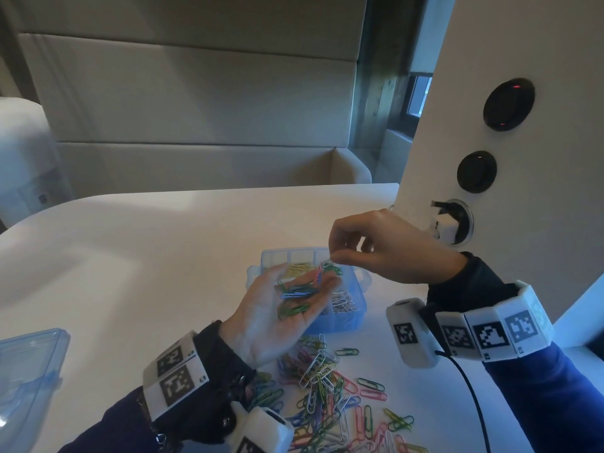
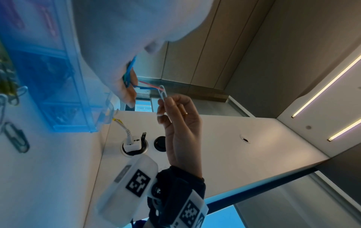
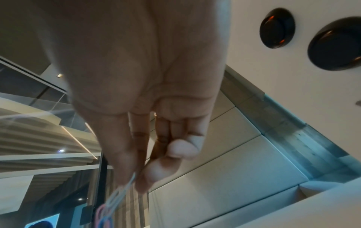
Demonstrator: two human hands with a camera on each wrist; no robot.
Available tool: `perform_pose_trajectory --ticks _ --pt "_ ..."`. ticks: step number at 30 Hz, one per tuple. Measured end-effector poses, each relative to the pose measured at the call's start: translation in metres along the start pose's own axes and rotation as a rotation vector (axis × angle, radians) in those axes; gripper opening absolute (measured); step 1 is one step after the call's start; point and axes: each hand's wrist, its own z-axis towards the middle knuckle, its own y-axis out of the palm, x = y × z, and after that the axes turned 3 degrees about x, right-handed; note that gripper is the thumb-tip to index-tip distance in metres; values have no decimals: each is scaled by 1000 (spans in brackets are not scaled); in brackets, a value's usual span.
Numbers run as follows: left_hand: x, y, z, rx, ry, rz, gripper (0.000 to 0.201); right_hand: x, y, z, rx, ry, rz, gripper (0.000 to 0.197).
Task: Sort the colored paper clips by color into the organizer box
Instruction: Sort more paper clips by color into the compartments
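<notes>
My left hand lies palm up over the blue organizer box, with several green and blue paper clips resting on it. Just above its fingertips, my right hand pinches a white clip between thumb and forefinger. A short tangle of pink and blue clips hangs from the white clip down to the left hand's fingers. The right wrist view shows the same white clip at my right hand. The box's compartments hold yellow clips, green clips and white clips.
A loose heap of mixed clips covers the white table in front of the box. The clear blue lid lies at the left edge. A white pillar with round sockets and a plug stands close on the right. A black cable runs near my right wrist.
</notes>
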Motion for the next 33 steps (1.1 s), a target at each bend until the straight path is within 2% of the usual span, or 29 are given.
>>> perform_pose_trajectory --ticks 5,11,17,21,24,28,30,33 --pt "-6 0 2 -32 -41 248 37 0 1 0 -11 18 -5 5" --pt "-6 -3 8 -27 -32 301 14 -1 0 -1 -35 41 19 6" --pt "-4 -1 6 -12 21 374 23 1 -4 -3 -37 57 29 6" --pt "-2 -3 8 -18 63 447 21 3 -8 -4 -24 66 86 6" --pt "-3 -3 9 -11 155 527 21 2 -12 -5 -21 63 150 6" --pt "-5 -5 12 -16 448 769 27 0 -11 -5 -6 58 204 2" --pt "-3 -7 10 -48 575 925 26 0 -11 -5 -4 47 205 9" --pt "-1 -8 6 -85 635 993 23 0 -12 -5 5 19 194 14"
